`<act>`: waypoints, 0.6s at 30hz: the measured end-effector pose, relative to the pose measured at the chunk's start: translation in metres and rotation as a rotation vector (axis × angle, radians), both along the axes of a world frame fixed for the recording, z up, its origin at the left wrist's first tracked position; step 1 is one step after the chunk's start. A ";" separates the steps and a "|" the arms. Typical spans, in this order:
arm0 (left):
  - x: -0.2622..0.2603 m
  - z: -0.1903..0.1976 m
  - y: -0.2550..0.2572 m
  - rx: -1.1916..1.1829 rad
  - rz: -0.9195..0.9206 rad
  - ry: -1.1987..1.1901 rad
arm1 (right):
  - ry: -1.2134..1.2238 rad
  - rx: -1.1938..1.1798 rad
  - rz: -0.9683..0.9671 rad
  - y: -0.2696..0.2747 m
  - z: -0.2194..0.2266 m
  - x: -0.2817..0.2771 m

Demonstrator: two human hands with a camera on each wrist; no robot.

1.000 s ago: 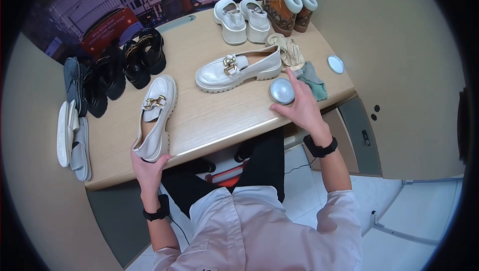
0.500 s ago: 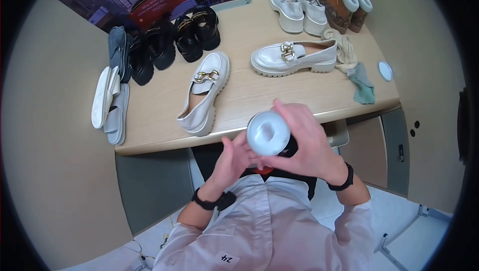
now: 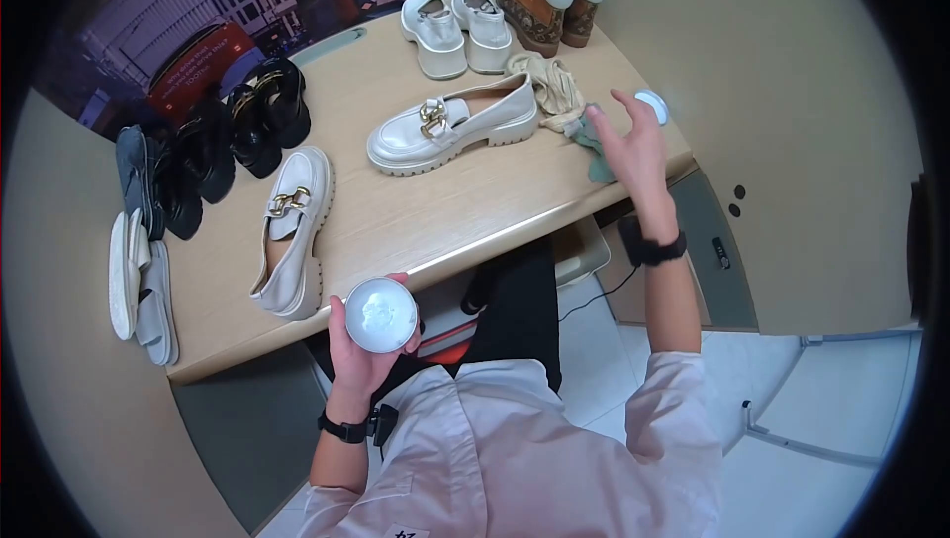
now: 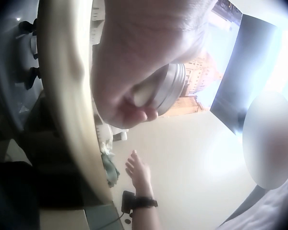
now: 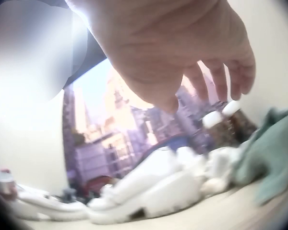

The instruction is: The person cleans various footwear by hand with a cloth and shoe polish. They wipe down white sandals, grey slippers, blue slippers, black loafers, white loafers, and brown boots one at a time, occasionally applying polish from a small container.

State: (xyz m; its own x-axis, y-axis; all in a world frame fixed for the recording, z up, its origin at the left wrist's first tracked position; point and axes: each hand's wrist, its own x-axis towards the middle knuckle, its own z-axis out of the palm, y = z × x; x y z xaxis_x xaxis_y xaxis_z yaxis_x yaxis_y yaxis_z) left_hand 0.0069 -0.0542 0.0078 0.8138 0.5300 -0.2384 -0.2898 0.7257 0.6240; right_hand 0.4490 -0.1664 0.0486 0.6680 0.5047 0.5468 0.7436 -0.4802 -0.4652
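Observation:
My left hand [image 3: 361, 365] holds a round metal tin [image 3: 382, 314] by its sides, off the desk's front edge. White cream shows in the top of the tin. Threads ring the tin's wall in the left wrist view, where fingers curl beneath it. My right hand [image 3: 635, 150] holds nothing and hovers with fingers apart over the right end of the desk, close above a green cloth [image 3: 600, 164]. Beside that cloth lies a crumpled beige cloth [image 3: 547, 83]. A round white lid-like disc [image 3: 651, 106] lies just beyond my right fingers.
One white loafer [image 3: 294, 231] with a gold buckle stands by the front edge; its mate [image 3: 450, 124] lies mid-desk. White shoes [image 3: 435, 35] and brown boots [image 3: 539, 8] line the back. Black shoes [image 3: 255, 127] and pale slippers [image 3: 127, 276] stand at left.
My right hand lifted the tin from the desk and brought it to my left hand, which had been at the loafer's heel. Now the left holds it and the right has moved back to the right.

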 end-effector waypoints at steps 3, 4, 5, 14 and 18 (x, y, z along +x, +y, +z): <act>0.001 -0.005 0.000 0.007 0.012 0.062 | -0.027 -0.177 0.044 0.003 -0.025 0.019; 0.004 -0.005 -0.001 -0.008 0.019 0.081 | 0.011 -0.237 0.016 0.006 -0.027 0.018; 0.005 -0.006 -0.002 -0.023 0.024 0.101 | 0.049 -0.299 -0.013 0.008 -0.030 0.017; -0.001 -0.012 0.003 0.011 0.021 0.153 | 0.223 -0.173 0.247 -0.029 -0.046 0.050; 0.003 -0.017 0.003 0.011 0.025 0.182 | 0.456 -0.105 0.276 -0.041 -0.043 0.055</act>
State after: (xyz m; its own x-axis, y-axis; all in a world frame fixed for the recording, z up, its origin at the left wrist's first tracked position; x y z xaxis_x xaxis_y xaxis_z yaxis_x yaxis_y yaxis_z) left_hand 0.0095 -0.0509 -0.0093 0.7442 0.5532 -0.3743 -0.1894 0.7122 0.6760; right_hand 0.5037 -0.2070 0.0060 0.6610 0.7310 0.1696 0.5822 -0.3571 -0.7304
